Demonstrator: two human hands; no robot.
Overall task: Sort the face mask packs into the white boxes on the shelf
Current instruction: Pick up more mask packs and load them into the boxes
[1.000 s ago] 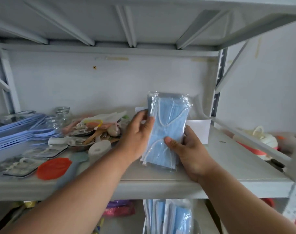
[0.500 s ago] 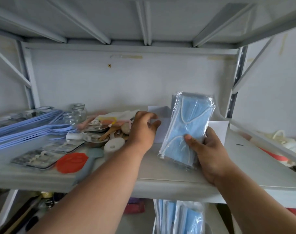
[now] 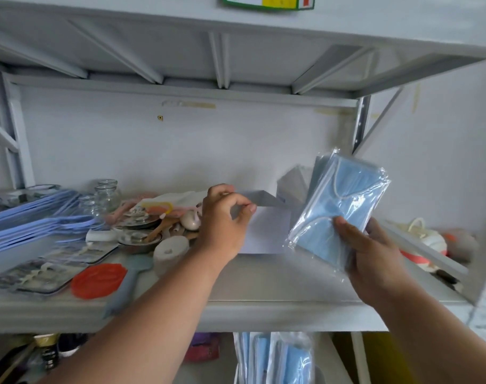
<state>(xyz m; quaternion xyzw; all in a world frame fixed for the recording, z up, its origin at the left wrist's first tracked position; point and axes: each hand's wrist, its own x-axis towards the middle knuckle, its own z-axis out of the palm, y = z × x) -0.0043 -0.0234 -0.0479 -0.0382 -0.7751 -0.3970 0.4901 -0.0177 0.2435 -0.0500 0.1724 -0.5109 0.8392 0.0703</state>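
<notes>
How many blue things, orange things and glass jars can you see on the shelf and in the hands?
Blue mask pack held in the right hand: 1
Orange round lid: 1
Glass jars: 3
Total: 5

1. Your left hand (image 3: 222,220) is reaching onto the shelf (image 3: 277,281), pinching the flap of the box (image 3: 266,231) sitting at its back.
2. Your right hand (image 3: 372,256) is holding the mask pack (image 3: 344,209) just right of that box.
3. Jars (image 3: 104,194), a bowl (image 3: 139,239) and trays (image 3: 36,275) are lying left of your left hand.
4. More mask packs (image 3: 275,358) are standing below the shelf.
</notes>
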